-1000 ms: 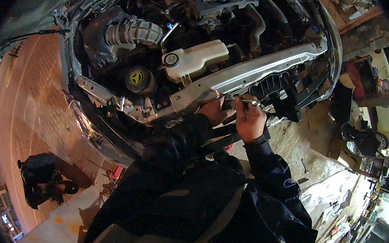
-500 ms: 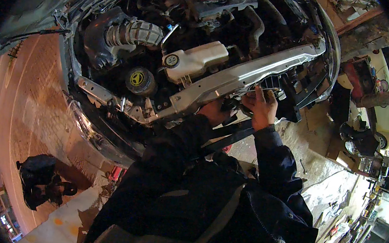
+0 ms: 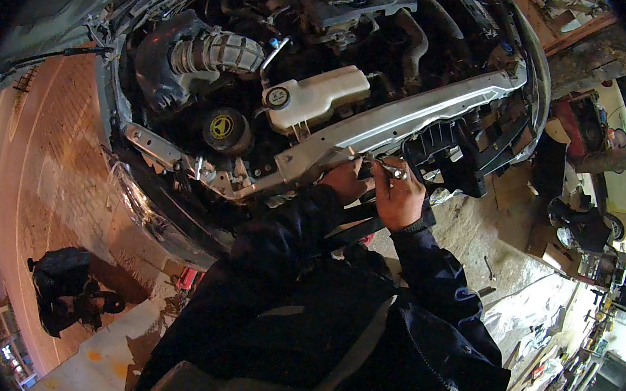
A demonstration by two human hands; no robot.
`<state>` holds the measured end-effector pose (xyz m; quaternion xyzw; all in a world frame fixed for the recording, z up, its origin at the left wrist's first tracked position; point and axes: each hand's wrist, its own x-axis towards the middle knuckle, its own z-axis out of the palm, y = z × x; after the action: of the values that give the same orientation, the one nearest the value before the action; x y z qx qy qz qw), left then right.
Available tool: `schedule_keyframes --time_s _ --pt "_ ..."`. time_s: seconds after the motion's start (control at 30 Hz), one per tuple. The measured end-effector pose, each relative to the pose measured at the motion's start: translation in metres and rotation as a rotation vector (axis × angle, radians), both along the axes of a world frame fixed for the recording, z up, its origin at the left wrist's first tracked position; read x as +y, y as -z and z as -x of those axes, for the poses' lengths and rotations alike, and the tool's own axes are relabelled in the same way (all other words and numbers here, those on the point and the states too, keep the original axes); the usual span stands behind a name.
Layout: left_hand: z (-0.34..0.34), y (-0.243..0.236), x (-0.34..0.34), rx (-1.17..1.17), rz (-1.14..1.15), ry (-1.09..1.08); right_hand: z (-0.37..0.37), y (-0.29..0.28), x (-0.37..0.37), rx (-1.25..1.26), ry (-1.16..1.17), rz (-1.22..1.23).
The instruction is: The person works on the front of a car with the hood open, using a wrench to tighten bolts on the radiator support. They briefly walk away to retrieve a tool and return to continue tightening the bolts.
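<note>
Both hands are at the front of an open engine bay, just below the silver radiator support bar (image 3: 405, 114). My left hand (image 3: 344, 180) is closed close to the bar's lower edge. Its fingertips are partly hidden, and I cannot make out what they hold. Right beside it, my right hand (image 3: 399, 203) pinches a small shiny metal piece (image 3: 394, 171), too small to name exactly. The hands are nearly touching. Behind the bar sits a whitish coolant tank (image 3: 323, 99) with a dark cap. To its left is a round black cap (image 3: 222, 129) with a yellow mark.
A ribbed intake hose (image 3: 225, 54) and an engine cover (image 3: 371, 7) fill the bay. Black plastic front parts (image 3: 455, 153) hang right of my hands. A wrench (image 3: 489, 268) lies on the floor at right. A dark bundle (image 3: 63, 287) stands on the paving at left.
My right hand has moved left and slightly down, from the black plastic part to beside my left hand. A shiny metal piece now shows in its fingers. My left hand has barely moved.
</note>
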<state>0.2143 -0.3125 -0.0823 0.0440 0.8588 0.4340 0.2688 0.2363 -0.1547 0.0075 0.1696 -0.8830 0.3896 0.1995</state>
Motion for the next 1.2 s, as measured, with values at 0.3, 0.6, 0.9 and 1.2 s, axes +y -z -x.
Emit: schedule_keyframes --time_s 0.3,0.6,0.9,1.2 --pt "-0.001 0.022 0.004 0.011 0.005 -0.059 0.006 0.003 0.005 -0.173 0.000 0.144" --pt "-0.002 -0.003 0.001 0.168 -0.129 -0.077 0.037 0.012 0.030 -0.646 0.116 0.977" --pt "-0.003 -0.004 0.003 -0.044 0.002 -0.094 -0.001 -0.005 0.004 -0.119 0.025 0.131" --pt "0.001 0.019 0.004 -0.001 -0.015 -0.065 0.006 0.005 0.007 -0.145 -0.019 0.124"
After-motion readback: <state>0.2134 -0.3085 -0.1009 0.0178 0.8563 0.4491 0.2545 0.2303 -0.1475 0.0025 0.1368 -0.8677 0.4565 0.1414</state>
